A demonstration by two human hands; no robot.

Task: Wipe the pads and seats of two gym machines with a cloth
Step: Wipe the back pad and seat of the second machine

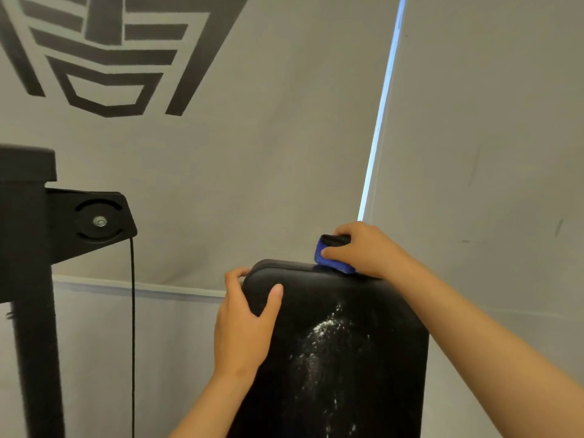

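the back pad point(341, 343) looks like black vinyl or leather, smooth with a dull sheen, a stitched seam along its top edge and a whitish, powdery smear down the middle. the cloth point(331, 256) is soft blue fabric, folded with a darker side, slightly fuzzy. at the left, the machine frame point(31, 279) is matt black painted metal; its pulley bracket point(94, 221) carries a shiny steel bolt, and a thin black cable point(132, 327) hangs from it. the far wall covering point(268, 137) looks like matt grey fabric with a dark printed logo.
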